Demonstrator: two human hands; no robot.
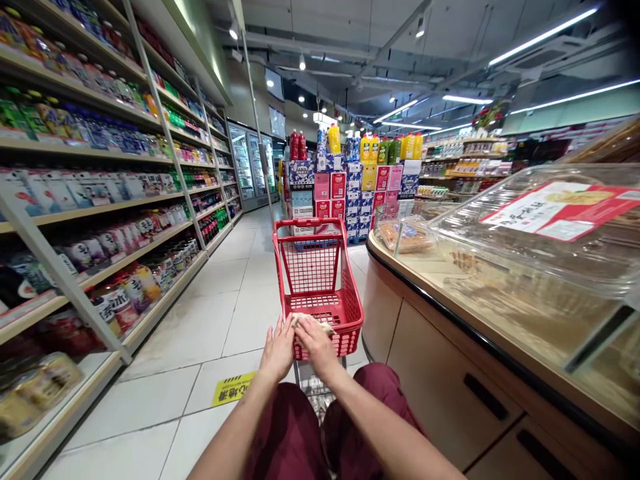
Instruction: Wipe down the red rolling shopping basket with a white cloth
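Note:
A red plastic shopping cart (pixel 355 317) stands in front of me, between my knees and the aisle. My right hand (pixel 317 347) presses a cream-coloured cloth (pixel 327 328) against the cart's near rim, its fingers bent over the cloth. Beside it, my left hand (pixel 278 350) lies at the rim's near left corner with its fingers stretched out. Its fingertips are close to the cloth; whether they touch it is unclear. Part of the cloth is hidden under my right hand.
Shelves of bottled drinks (pixel 120 157) line the left side. A counter (pixel 395 287) with clear plastic food boxes (pixel 525 220) curves along my right. Stacked drink cartons (pixel 330 190) stand ahead. A yellow floor sign (pixel 233 389) lies on the tiles (pixel 210 333).

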